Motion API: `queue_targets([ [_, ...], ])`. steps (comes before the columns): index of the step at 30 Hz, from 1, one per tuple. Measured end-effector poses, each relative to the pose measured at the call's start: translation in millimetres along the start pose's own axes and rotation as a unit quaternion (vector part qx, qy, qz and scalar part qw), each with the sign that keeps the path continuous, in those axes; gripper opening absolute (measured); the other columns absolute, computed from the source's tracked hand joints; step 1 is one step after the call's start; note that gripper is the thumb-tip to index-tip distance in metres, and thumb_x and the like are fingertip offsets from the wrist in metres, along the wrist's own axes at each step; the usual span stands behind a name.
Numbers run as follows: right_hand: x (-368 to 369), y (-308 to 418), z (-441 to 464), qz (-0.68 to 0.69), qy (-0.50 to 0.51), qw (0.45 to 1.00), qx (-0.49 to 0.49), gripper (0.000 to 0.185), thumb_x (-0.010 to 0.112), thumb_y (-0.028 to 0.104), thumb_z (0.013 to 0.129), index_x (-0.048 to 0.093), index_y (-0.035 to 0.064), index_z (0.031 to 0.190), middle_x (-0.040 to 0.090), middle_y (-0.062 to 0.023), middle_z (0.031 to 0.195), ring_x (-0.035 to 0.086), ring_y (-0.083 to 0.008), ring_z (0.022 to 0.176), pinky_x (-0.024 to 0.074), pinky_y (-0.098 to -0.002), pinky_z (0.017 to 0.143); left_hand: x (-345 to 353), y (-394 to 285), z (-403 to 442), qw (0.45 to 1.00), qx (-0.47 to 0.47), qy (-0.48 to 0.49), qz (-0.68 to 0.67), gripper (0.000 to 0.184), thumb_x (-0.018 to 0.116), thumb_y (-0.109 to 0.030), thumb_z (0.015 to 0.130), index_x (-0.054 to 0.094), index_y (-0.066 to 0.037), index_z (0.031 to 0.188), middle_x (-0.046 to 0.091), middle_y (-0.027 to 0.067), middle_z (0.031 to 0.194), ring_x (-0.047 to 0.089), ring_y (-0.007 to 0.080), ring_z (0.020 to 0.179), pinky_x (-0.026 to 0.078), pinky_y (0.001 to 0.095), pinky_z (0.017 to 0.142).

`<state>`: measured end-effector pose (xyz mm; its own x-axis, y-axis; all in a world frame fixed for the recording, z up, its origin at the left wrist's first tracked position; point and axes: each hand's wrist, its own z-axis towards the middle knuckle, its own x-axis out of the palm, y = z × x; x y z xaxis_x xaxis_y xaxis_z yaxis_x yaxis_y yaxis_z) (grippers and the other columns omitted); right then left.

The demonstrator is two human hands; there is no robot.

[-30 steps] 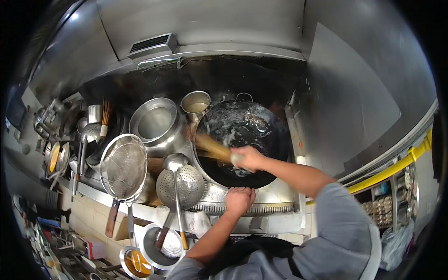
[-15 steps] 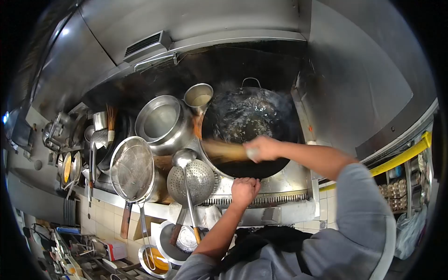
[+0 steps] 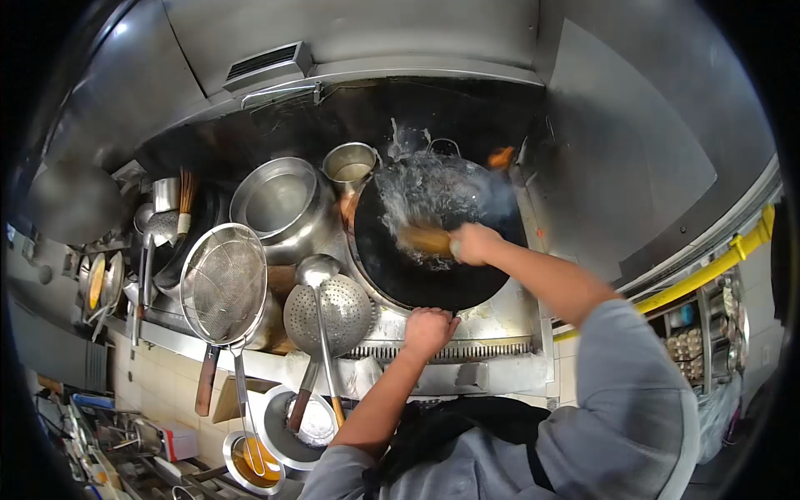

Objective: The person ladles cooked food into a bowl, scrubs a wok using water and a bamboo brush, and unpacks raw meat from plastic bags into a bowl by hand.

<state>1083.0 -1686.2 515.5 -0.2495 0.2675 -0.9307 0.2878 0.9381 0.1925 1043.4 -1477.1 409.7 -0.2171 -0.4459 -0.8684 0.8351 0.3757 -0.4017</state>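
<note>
Far left: metal cup and upright bamboo whisk, small perforated ladle just in front. Next, round wire-mesh strainer, its metal handle hanging over the counter's front edge. Below that, bowl of orange-yellow liquid with a wire loop across it; larger metal bowl just right.

Wide metal pot holds cloudy liquid. In front of it, perforated skimmer and solid ladle, the ladle's shaft crossing over the skimmer; both handles point down toward the larger bowl. Small metal pot sits behind, right of the wide pot, liquid in it.

Black wok on the range, 1 loop handle visible at the back. Left hand closed at the wok's near edge; what's under the fingers is hidden. Bamboo wok brush is inside the wok, bristles pointing left, motion-blurred. Right hand grips its bound end. Water splashing at the back half, 2 or so spurts above the rim.

Orange flame by the wok's back right. Far right: yellow hose, egg trays on a shelf, clear plastic bag.
</note>
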Motion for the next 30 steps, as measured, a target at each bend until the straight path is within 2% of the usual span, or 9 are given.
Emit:
queue_targets([
  [6,-44,-31,8,-0.228,0.041,0.969,0.083,0.027,0.064,0.011,0.076,0.071,0.0041,0.101,0.07,-0.0143,0.107,0.067,-0.0294,0.101,0.0547,-0.0419,0.083,-3,-22,4,0.996,-0.051,0.067,-0.019,0.036,0.057,-0.036,0.089,0.066,-0.007,0.069,0.068,0.0137,0.072,0.067,0.0308,0.068,0.052,0.0459,0.065],
  [9,-27,-10,61,0.011,-0.061,0.993,0.105,0.034,0.065,0.018,0.077,0.071,0.0138,0.11,0.068,-0.0151,0.111,0.066,-0.0354,0.1,0.0544,-0.0445,0.083,-11,-17,4,0.997,-0.012,0.067,-0.043,0.035,0.056,-0.036,0.089,0.067,-0.008,0.071,0.068,0.0131,0.074,0.067,0.0315,0.069,0.052,0.0463,0.065],
  [13,20,21,19,0.146,0.042,0.984,0.091,0.063,0.074,0.026,0.072,0.058,0.0214,0.133,0.069,-0.0193,0.098,0.071,-0.0296,0.07,0.0554,-0.0396,0.048,-15,-1,7,0.995,0.063,0.032,-0.071,0.035,0.056,-0.036,0.089,0.067,-0.008,0.071,0.068,0.0124,0.074,0.067,0.0313,0.071,0.052,0.0452,0.066],
  [16,-6,8,-40,-0.086,0.071,0.993,0.03,0.057,0.071,0.032,0.071,0.062,0.028,0.127,0.068,-0.0177,0.106,0.065,-0.0336,0.102,0.0492,-0.041,0.095,-7,-5,7,0.994,0.023,0.079,-0.073,0.039,0.054,-0.039,0.09,0.069,-0.009,0.071,0.069,0.0132,0.075,0.068,0.0318,0.072,0.053,0.0449,0.066],
  [17,-17,-5,-45,-0.158,0.048,0.985,0.054,0.048,0.066,0.03,0.074,0.065,0.0328,0.122,0.069,-0.0148,0.107,0.066,-0.0321,0.101,0.0517,-0.0418,0.091,-6,-8,5,0.993,0.023,0.08,-0.079,0.039,0.054,-0.039,0.09,0.069,-0.009,0.071,0.069,0.0132,0.075,0.068,0.0318,0.072,0.053,0.0449,0.066],
  [20,-47,-23,18,-0.148,-0.036,0.976,0.154,0.033,0.06,0.021,0.077,0.069,0.0013,0.102,0.068,-0.0204,0.105,0.067,-0.0324,0.1,0.0541,-0.0432,0.085,-13,-15,12,0.989,-0.003,0.137,-0.059,0.032,0.053,-0.031,0.089,0.073,-0.009,0.076,0.071,0.0131,0.08,0.069,0.0311,0.073,0.055,0.0433,0.064],
  [24,-22,7,63,0.062,-0.068,0.987,0.134,0.05,0.074,0.024,0.072,0.066,0.0163,0.121,0.071,-0.0157,0.097,0.071,-0.0281,0.079,0.0598,-0.0384,0.057,9,-33,22,0.991,-0.021,0.124,-0.035,0.022,0.054,-0.017,0.082,0.075,-0.009,0.077,0.072,0.0125,0.081,0.071,0.0278,0.073,0.056,0.0404,0.063],
  [26,-16,15,35,0.07,0.097,0.986,0.119,0.049,0.071,0.018,0.071,0.066,0.015,0.12,0.07,-0.0156,0.095,0.07,-0.0282,0.07,0.057,-0.0381,0.049,12,-40,25,0.99,-0.024,0.128,-0.049,0.022,0.054,-0.017,0.082,0.074,-0.009,0.077,0.072,0.0126,0.081,0.071,0.0275,0.073,0.056,0.0403,0.062],
  [30,-28,-11,-54,-0.214,0.069,0.974,-0.012,0.038,0.063,0.023,0.076,0.07,0.0102,0.11,0.07,-0.0176,0.099,0.07,-0.0313,0.084,0.0576,-0.0403,0.075,7,-37,22,0.987,-0.034,0.141,-0.066,0.029,0.053,-0.025,0.088,0.074,-0.008,0.077,0.072,0.0129,0.081,0.071,0.0284,0.074,0.056,0.0416,0.063],
])
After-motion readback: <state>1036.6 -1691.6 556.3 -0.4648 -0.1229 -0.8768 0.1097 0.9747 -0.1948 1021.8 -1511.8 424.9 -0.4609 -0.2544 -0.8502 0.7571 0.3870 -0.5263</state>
